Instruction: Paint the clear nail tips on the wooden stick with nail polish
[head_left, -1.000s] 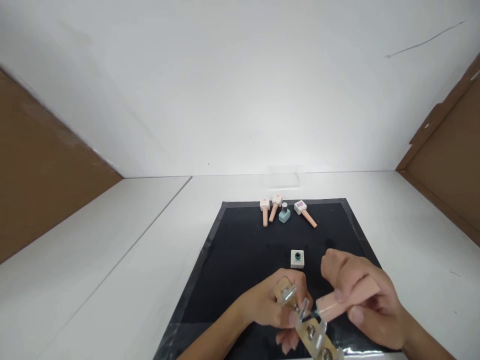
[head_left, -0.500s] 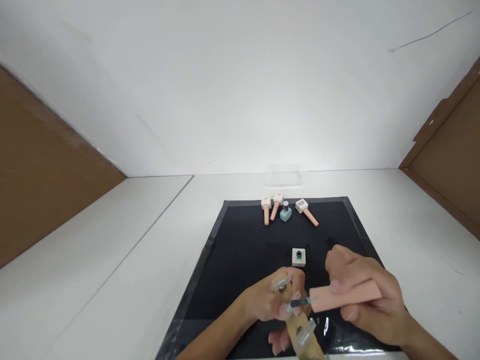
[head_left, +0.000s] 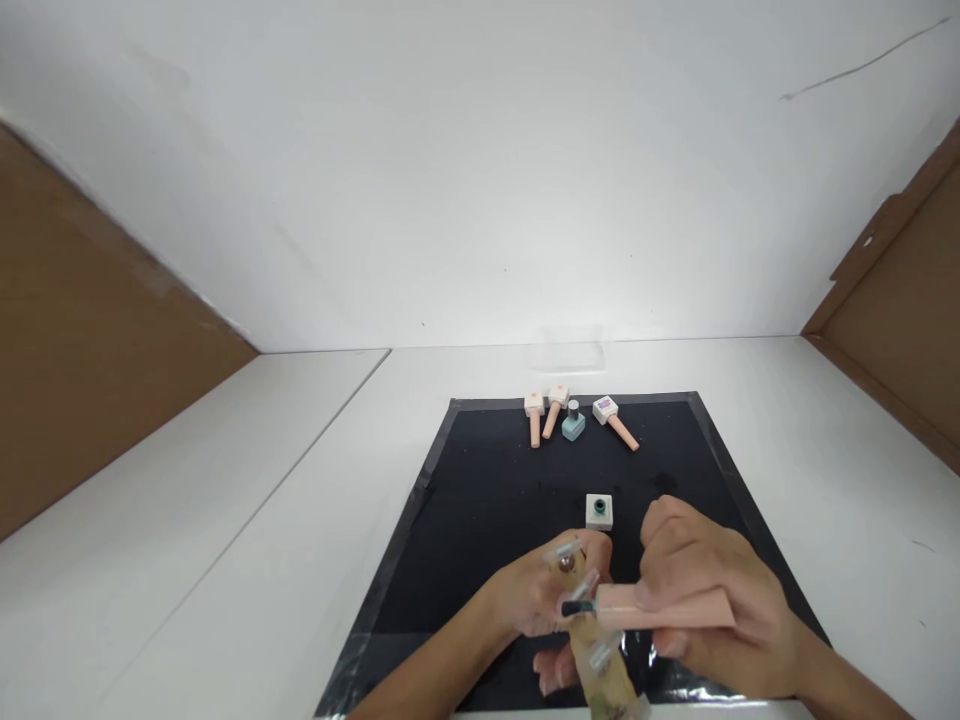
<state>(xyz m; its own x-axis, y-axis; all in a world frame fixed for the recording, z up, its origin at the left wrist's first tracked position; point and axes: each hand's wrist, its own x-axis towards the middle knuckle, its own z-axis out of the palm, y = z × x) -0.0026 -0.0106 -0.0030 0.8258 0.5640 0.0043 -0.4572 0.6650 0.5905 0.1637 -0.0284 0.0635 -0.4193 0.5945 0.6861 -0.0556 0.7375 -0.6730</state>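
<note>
My left hand (head_left: 544, 600) is closed around a tan wooden strip (head_left: 596, 665) that carries several clear false nail tips. My right hand (head_left: 701, 590) pinches a pink nail-polish brush cap (head_left: 660, 607), lying level with its dark brush tip (head_left: 576, 607) touching one of the clear tips near my left fingers. Both hands hover low over the front of a black mat (head_left: 480, 520). Just beyond them stands an open square polish bottle (head_left: 598, 511) with a teal neck.
At the mat's far edge lie three pink-capped polish bottles (head_left: 534, 418) (head_left: 555, 407) (head_left: 615, 423) and a small teal bottle (head_left: 573, 425). The mat sits on a white table (head_left: 225, 520). Brown panels (head_left: 82, 340) flank both sides; a white wall rises behind.
My right hand has turned the brush cap level and slid it left, so the brush tip now meets a nail tip. The wooden strip has dropped lower in the frame.
</note>
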